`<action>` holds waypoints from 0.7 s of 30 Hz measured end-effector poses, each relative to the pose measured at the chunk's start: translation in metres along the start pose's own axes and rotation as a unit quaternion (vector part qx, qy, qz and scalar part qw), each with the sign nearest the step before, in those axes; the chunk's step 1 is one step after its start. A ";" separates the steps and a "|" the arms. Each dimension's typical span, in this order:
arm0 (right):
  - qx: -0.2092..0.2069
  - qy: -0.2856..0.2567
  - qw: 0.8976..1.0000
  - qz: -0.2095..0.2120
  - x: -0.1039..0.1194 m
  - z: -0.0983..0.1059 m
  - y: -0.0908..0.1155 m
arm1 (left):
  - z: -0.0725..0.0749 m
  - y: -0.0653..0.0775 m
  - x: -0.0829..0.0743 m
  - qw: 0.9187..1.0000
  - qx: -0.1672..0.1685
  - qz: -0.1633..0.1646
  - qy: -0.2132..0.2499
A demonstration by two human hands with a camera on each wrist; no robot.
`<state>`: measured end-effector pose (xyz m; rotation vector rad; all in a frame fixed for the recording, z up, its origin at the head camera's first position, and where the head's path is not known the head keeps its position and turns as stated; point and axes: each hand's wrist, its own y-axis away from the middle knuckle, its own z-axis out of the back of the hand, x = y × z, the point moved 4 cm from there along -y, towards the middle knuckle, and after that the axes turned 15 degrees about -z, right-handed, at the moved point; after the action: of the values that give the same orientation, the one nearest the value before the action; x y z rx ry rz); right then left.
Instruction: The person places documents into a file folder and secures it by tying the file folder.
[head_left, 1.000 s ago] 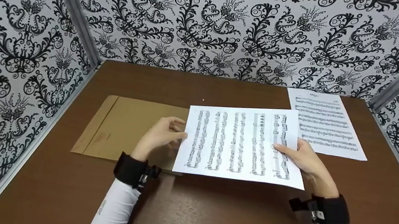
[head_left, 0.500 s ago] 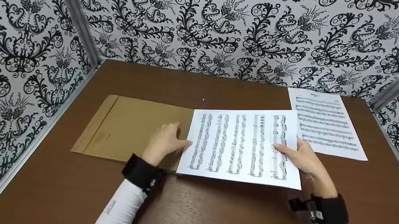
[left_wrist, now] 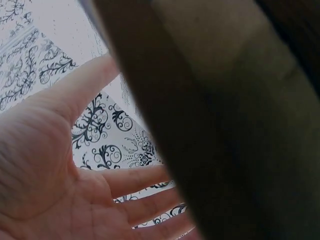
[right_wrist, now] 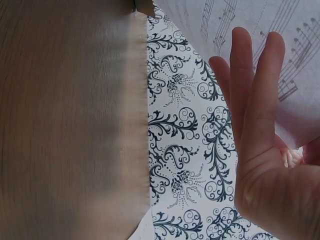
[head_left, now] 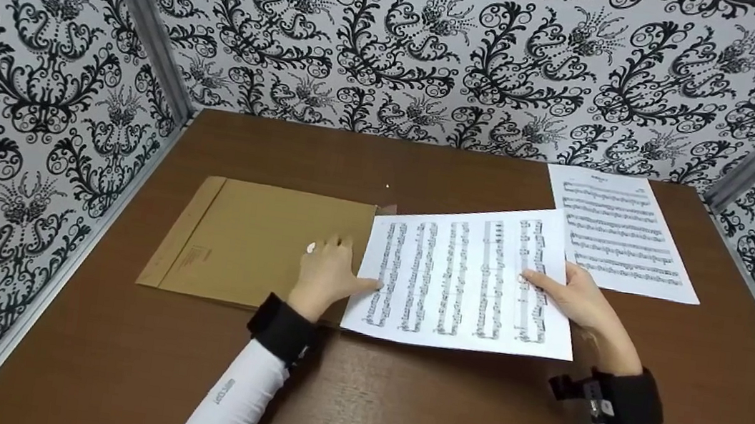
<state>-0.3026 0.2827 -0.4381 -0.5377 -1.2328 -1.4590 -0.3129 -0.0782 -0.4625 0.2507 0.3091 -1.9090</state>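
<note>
My right hand (head_left: 582,302) holds a sheet of music (head_left: 463,280) by its right edge, thumb on top and fingers underneath. The printed sheet is turned sideways and held above the table. In the right wrist view, several straight fingers (right_wrist: 255,95) lie against its underside. My left hand (head_left: 334,275) is over the right part of a brown envelope (head_left: 259,241), fingers spread, thumb at the sheet's left edge. In the left wrist view, the envelope (left_wrist: 225,125) looms dark beside the straight fingers. Whether the sheet's left end is over or inside the envelope, I cannot tell.
A second music sheet (head_left: 623,235) lies flat at the back right of the brown table (head_left: 440,407). Patterned walls (head_left: 433,53) stand at the back and sides. A tiny white speck (head_left: 387,186) is on the tabletop behind the envelope.
My left hand has moved right, from the sheet's left edge onto the envelope's right part, its fingers spreading. The sheet's left edge has shifted slightly right and down. My right hand keeps its grip.
</note>
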 end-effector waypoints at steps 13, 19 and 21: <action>-0.005 0.017 1.000 -0.015 0.000 0.000 0.001 | -0.005 0.005 -0.006 0.999 0.009 -0.008 -0.044; 0.014 -0.007 1.000 -0.018 0.000 -0.002 0.000 | -0.006 0.004 -0.006 0.998 0.025 -0.005 -0.052; 0.021 -0.022 0.999 -0.022 -0.001 -0.003 -0.002 | -0.006 0.004 -0.006 0.998 0.029 -0.004 -0.055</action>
<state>-0.3027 0.2802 -0.4411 -0.5182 -1.3143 -1.4611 -0.3068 -0.0725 -0.4665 0.1827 0.1815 -1.9332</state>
